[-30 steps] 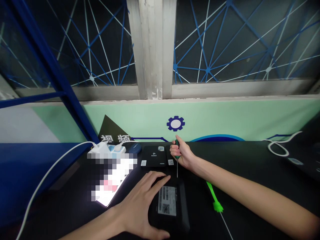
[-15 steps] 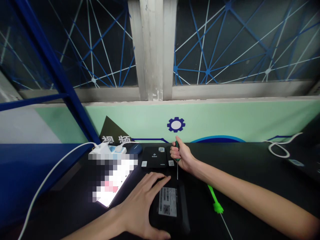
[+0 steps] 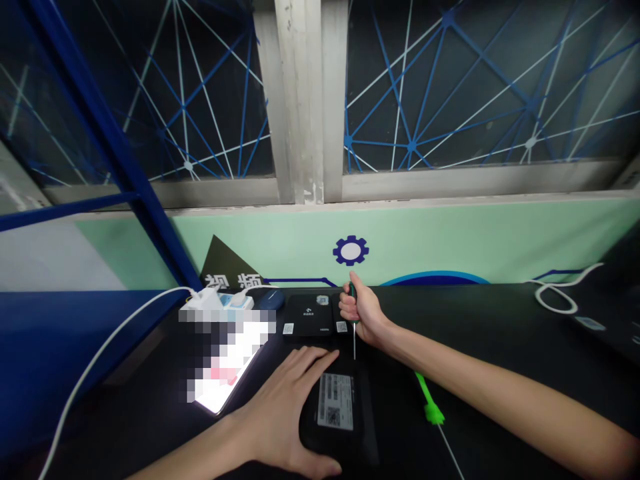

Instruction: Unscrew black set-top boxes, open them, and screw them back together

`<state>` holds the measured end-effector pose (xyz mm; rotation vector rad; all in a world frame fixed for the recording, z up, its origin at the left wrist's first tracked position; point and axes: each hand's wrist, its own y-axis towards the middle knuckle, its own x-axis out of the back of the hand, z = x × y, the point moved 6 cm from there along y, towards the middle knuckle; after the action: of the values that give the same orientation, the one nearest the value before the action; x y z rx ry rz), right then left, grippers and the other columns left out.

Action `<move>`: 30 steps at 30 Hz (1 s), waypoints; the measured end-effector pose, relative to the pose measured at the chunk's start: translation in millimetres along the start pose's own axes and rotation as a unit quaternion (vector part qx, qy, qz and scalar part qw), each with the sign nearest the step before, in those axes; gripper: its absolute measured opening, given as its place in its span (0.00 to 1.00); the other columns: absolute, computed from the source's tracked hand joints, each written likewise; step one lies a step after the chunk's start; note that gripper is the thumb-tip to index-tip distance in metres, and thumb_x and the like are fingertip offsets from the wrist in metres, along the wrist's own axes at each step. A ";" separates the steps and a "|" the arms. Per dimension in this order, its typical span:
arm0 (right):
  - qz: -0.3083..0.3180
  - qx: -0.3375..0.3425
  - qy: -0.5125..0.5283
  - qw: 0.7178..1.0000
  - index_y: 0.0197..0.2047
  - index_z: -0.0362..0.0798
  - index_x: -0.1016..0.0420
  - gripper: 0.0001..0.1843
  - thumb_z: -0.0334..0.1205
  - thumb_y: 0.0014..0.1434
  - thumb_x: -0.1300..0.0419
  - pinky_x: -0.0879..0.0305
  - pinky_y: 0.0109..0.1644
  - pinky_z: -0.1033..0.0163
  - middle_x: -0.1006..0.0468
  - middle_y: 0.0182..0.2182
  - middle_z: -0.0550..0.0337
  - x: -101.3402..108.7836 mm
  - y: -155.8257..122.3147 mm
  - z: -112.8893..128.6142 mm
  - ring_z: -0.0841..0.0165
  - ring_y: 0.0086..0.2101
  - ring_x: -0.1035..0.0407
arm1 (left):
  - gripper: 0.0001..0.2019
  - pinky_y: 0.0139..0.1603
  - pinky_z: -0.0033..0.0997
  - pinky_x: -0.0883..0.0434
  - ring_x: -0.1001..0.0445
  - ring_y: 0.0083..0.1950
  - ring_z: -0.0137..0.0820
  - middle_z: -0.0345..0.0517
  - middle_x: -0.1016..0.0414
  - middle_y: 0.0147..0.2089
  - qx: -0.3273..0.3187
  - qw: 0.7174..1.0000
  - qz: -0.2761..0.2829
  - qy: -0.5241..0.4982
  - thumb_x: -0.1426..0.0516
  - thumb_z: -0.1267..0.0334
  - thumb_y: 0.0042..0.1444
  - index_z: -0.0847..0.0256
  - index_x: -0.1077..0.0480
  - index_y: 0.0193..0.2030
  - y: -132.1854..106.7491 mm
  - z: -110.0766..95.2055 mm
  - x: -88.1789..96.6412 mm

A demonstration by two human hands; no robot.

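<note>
My right hand (image 3: pixel 364 309) is closed in a fist around the green handle of a screwdriver (image 3: pixel 355 341). Its thin metal shaft points down to the far edge of a black electronic box (image 3: pixel 311 437); whether the tip touches the box is hard to tell. On the box's upper face is a silver label (image 3: pixel 336 401) with barcodes and a square code. My left hand (image 3: pixel 280 413) spans the box from its left side, fingers at the far edge and thumb at the near edge, holding it on the black table.
Behind stands another black box (image 3: pixel 309 313) with a logo and stickers. A lit phone (image 3: pixel 235 367) lies to the left, near a white power strip (image 3: pixel 235 302) with plugs and cable. Right of the labelled box is a bright green-handled tool (image 3: pixel 434 412) with a thin shaft.
The view has shifted very slightly. Both hands keep their places, and the screwdriver stays at the box's far edge.
</note>
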<state>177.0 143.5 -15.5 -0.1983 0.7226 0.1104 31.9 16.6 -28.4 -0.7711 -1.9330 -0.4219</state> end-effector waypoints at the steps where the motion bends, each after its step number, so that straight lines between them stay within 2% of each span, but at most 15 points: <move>1: 0.004 0.006 -0.002 1.000 0.28 0.49 0.41 0.20 0.52 0.64 0.41 0.62 0.13 0.77 0.49 0.14 0.76 -0.7 -0.5 0.7 0.81 0.13 0.61 | 0.62 0.70 0.69 0.54 0.53 0.73 0.61 0.55 0.53 0.74 0.000 1.000 -0.002 0.000 0.34 0.35 0.38 0.53 0.58 0.75 -0.1 -0.4 0.2; 6: 0.019 0.021 -0.020 0.999 0.27 0.49 0.41 0.23 0.56 0.60 0.38 0.62 0.13 0.77 0.48 0.13 0.76 -4.1 -5.0 0.1 0.81 0.14 0.61 | 0.61 0.70 0.67 0.52 0.51 0.72 0.60 0.53 0.51 0.74 -0.014 1.000 -0.022 -0.005 0.32 0.39 0.38 0.50 0.58 0.75 0.4 -0.4 0.2; 10: 0.033 0.036 -0.032 0.998 0.27 0.49 0.41 0.23 0.57 0.59 0.37 0.62 0.13 0.76 0.49 0.13 0.76 -6.3 -6.5 0.5 0.81 0.13 0.61 | 0.60 0.69 0.64 0.47 0.50 0.71 0.58 0.53 0.51 0.73 -0.009 0.999 -0.040 -0.015 0.32 0.41 0.38 0.51 0.57 0.75 1.4 0.7 2.4; 16: 0.023 0.033 0.004 0.999 0.27 0.49 0.40 0.19 0.50 0.64 0.42 0.62 0.13 0.76 0.48 0.14 0.74 -6.0 -4.3 14.5 0.80 0.14 0.61 | 0.58 0.69 0.63 0.45 0.48 0.71 0.57 0.53 0.50 0.73 -0.003 0.999 -0.033 -0.019 0.34 0.36 0.41 0.50 0.55 0.75 0.7 -3.9 6.1; 20: 0.043 0.040 0.007 0.998 0.28 0.48 0.39 0.15 0.44 0.64 0.43 0.57 0.13 0.75 0.45 0.16 0.72 -12.7 -6.0 34.8 0.79 0.14 0.58 | 0.53 0.69 0.64 0.46 0.49 0.72 0.56 0.53 0.50 0.74 -0.010 0.999 -0.027 -0.018 0.38 0.34 0.47 0.50 0.55 0.74 -1.0 -7.7 7.1; 24: 0.043 0.065 -0.045 0.996 0.27 0.48 0.38 0.12 0.36 0.61 0.41 0.50 0.15 0.73 0.38 0.17 0.68 -12.5 -12.4 51.8 0.77 0.15 0.50 | 0.42 0.69 0.61 0.45 0.48 0.72 0.51 0.52 0.50 0.73 -0.029 0.999 -0.037 -0.018 0.44 0.39 0.59 0.49 0.55 0.74 -2.7 -10.3 9.2; 27: 0.044 0.096 -0.166 0.980 0.27 0.48 0.36 0.13 0.42 0.60 0.38 0.41 0.19 0.68 0.34 0.17 0.66 -4.9 -23.1 57.8 0.74 0.16 0.43 | 0.40 0.69 0.59 0.43 0.47 0.71 0.50 0.51 0.50 0.73 -0.038 0.998 -0.041 -0.019 0.44 0.42 0.60 0.48 0.56 0.74 -2.9 -10.0 10.1; 30: 0.054 0.125 -0.310 0.941 0.26 0.48 0.35 0.17 0.49 0.62 0.40 0.40 0.24 0.66 0.31 0.16 0.65 5.9 -37.2 58.0 0.72 0.18 0.40 | 0.39 0.68 0.58 0.42 0.46 0.71 0.50 0.50 0.49 0.73 -0.046 0.998 -0.046 -0.018 0.44 0.42 0.61 0.47 0.55 0.74 -2.8 -9.7 10.4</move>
<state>225.0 120.1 28.3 0.1224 0.1117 0.1739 33.1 12.4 -14.6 -0.7565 -1.9984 -0.5605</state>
